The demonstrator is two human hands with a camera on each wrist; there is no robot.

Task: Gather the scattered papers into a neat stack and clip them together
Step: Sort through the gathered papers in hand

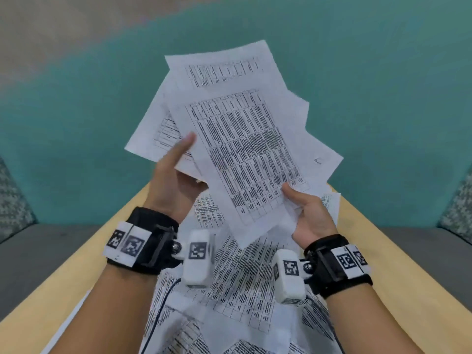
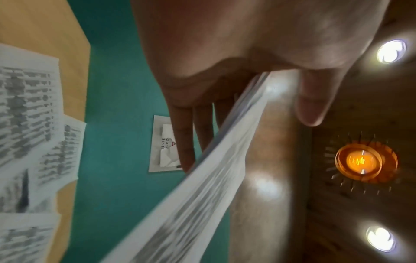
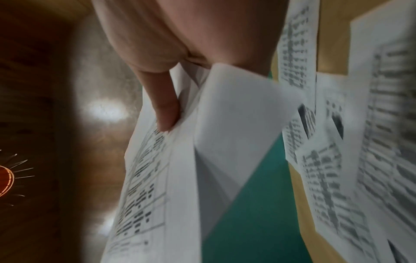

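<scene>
Pinching the lower right corner of a fanned bundle of printed papers [image 1: 237,139], the right hand [image 1: 310,213] had its thumb pressed on the top sheet and the other fingers [image 3: 166,110] tucked out of sight behind the pages. The left hand [image 1: 173,182] supported the bundle from its left side: the thumb lay raised across the front without clearly clamping, while its fingers [image 2: 186,142] ran straight along the back of the sheets, so the pages sat between thumb and fingers in a loose hold. The bundle was lifted clear of the table [image 1: 398,264], tilted up toward the teal wall [image 1: 76,123], its sheets splayed at different angles with corners sticking out on every side. Below the hands, more loose papers [image 1: 240,282] lay overlapping on the pale wooden table, printed with the same dense tables of text. Each wrist wore a black strap carrying white blocks with square coded markers [image 1: 127,245]. A dark cable [image 1: 158,312] trailed across the sheets near the left forearm. Grey seat cushions [image 1: 38,264] showed on either side of the table
</scene>
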